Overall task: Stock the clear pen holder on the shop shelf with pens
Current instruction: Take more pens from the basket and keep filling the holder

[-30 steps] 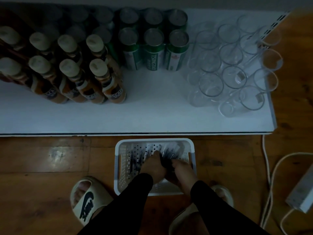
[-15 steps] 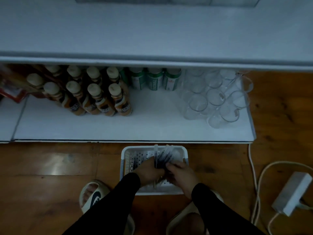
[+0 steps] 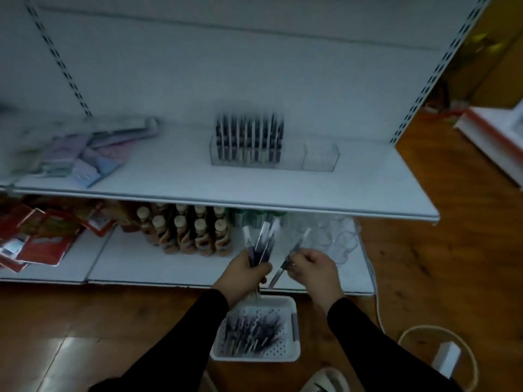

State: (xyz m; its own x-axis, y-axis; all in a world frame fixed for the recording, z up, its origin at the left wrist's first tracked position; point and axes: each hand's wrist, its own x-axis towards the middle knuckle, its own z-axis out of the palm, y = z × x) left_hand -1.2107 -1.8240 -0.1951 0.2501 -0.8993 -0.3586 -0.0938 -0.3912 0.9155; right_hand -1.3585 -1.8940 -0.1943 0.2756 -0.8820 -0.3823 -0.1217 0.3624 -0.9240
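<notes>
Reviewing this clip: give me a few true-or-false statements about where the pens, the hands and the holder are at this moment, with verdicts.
1. The left hand grips a bundle of dark pens. True.
2. The right hand holds nothing. False: it pinches a single pen.
3. The clear plastic pen holder on the white upper shelf has pens in every compartment. False: pens stand in its left part only; the right end compartment looks empty.
4. The white perforated basket on the wooden floor holds more pens. True.
5. Both hands are inside the basket. False: they are raised above it, in front of the lower shelf.
</notes>
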